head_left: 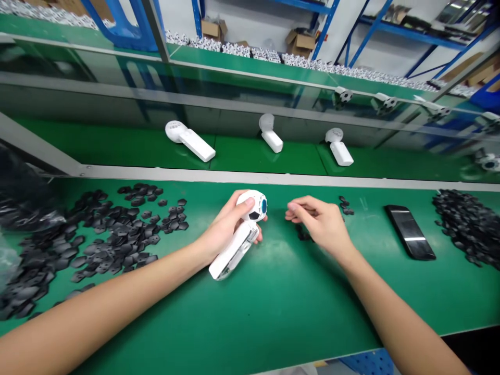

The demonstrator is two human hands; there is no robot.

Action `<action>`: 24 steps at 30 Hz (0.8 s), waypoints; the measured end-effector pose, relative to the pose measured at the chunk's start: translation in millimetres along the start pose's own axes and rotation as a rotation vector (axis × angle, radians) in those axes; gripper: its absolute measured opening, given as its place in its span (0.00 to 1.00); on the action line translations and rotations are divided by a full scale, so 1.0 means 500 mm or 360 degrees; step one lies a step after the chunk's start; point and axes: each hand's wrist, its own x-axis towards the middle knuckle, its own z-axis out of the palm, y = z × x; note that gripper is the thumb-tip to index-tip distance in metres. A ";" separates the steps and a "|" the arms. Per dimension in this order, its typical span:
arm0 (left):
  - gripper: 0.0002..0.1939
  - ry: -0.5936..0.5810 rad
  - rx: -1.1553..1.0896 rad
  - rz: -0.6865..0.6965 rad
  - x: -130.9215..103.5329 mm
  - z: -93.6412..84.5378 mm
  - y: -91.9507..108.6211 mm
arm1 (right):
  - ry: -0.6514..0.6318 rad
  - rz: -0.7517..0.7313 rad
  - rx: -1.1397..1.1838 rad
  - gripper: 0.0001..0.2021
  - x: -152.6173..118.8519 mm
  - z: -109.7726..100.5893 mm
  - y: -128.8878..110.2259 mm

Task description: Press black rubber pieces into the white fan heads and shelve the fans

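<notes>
In my left hand (232, 221) is a white handheld fan (234, 250). Its round head has a black pentagon patch and a blue spot on one side, and its handle, apparently open along one face, points down toward me. My left thumb presses on the head. To the right of it, my right hand (318, 221) hovers over the table with thumb and fingers pinched together; whatever is between the fingertips, if anything, I cannot make out. Small black pieces (302, 233) lie partly hidden beneath that hand, and a few more black pieces (346, 205) sit just beyond it.
Black pentagon pieces (121, 239) spread across the left of the green table (250, 323). Another black heap (469, 224) and a black phone-like device (409, 232) lie right. Three white fans (197, 144) rest on the conveyor behind the metal rail (250, 176). A black bag (23, 192) stands left.
</notes>
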 end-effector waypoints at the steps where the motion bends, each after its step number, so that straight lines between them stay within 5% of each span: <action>1: 0.21 -0.0019 0.0015 0.0027 -0.003 0.002 0.003 | -0.0034 0.0065 0.0144 0.15 -0.008 0.007 -0.011; 12: 0.28 -0.0099 0.0836 0.0444 -0.045 0.021 0.052 | -0.0306 0.0142 0.0513 0.10 -0.060 0.007 -0.063; 19: 0.29 -0.0046 0.1216 0.0435 -0.041 0.017 0.053 | -0.0394 -0.0105 0.0155 0.10 -0.057 -0.006 -0.071; 24: 0.32 -0.0044 0.1447 0.0423 -0.041 0.012 0.049 | -0.0415 0.0027 0.0507 0.06 -0.071 0.008 -0.078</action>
